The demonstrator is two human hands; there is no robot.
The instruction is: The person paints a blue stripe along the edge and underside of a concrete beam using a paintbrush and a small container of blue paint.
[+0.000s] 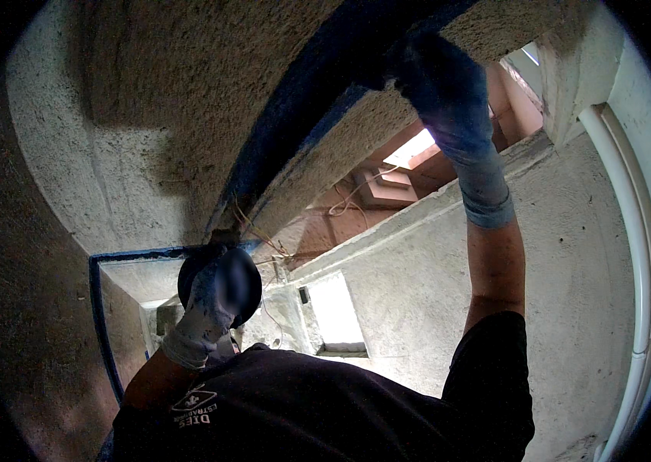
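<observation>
My left hand (201, 308), in a pale glove smeared with blue, grips a dark round tub (241, 285) at chest height; its inside looks blue, though blurred. Reaching up, my right hand (445, 92) wears a glove soaked dark blue and is closed against a wide dark-blue band (283, 127) on the rough concrete surface (179, 77). Its fingertips and whatever they hold are lost in shadow. The blue coating runs along the concrete in a curved strip, from the right hand down toward the tub.
Thin loose wires (252, 227) hang at the band's lower end, close to the tub. A narrower blue line (98, 331) follows the corner at left. White pipes (640, 269) run along the right wall. Behind are a bright opening (333, 312) and reddish ceiling blocks (387, 189).
</observation>
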